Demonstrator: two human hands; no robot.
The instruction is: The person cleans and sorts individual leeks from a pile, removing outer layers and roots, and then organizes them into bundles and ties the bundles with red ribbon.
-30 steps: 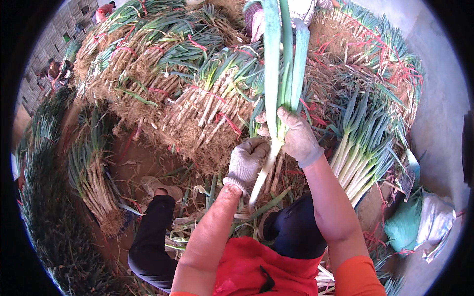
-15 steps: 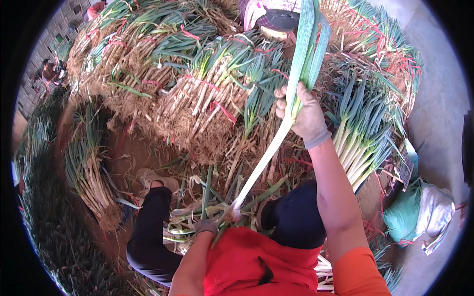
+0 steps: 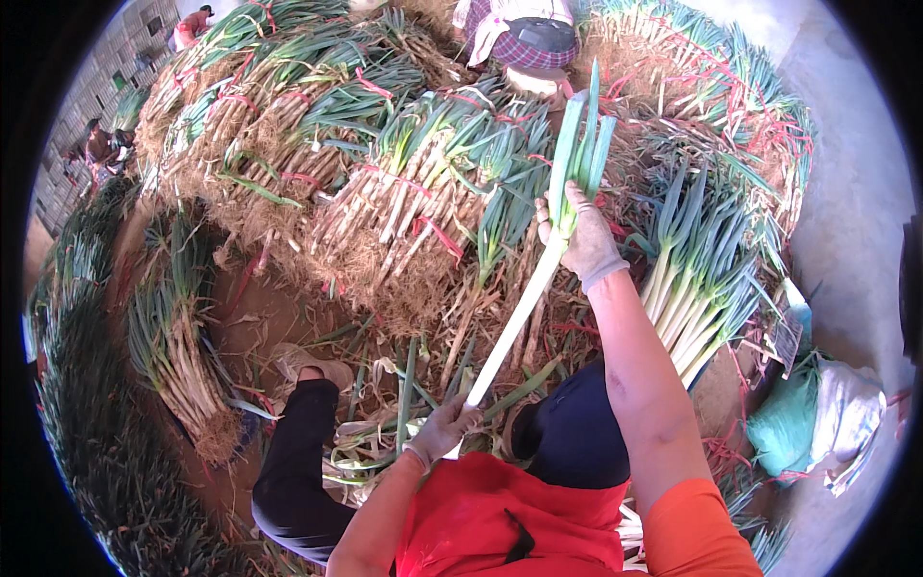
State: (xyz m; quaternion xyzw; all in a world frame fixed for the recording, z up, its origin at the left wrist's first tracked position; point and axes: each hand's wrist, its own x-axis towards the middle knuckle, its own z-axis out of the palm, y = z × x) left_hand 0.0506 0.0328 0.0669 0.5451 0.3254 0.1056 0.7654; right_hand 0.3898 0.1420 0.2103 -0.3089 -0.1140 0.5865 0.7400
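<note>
Okay, clock centred on the view, left to right. Dark row of green leaves (image 3: pixel 96 433) at 8 to 9. Just inside it, near 9, a loose bundle (image 3: pixel 187 356) with roots on. Big heap of tied bundles (image 3: pixel 279 154) at 11, brown stems, roots showing. Leaf scraps (image 3: pixel 350 468) at 7. Left hand (image 3: pixel 444 428) at 6: gloved, fingers closed around the leek's bottom end. Leek (image 3: pixel 519 317) slants from there up toward 1, pale stem low, green top high. Right hand (image 3: pixel 586 240) at 2: gloved, gripping it where white turns green. Pale clean leeks (image 3: pixel 687 298) piled at 3. Sacks (image 3: pixel 788 423) at 4.

Step in hand, my read: cleaning the low end; stem already looks bare. Left fingers hide the tip, so can't tell the exact action. Next move calls for a steady right grip while the left clears that tip.
</note>
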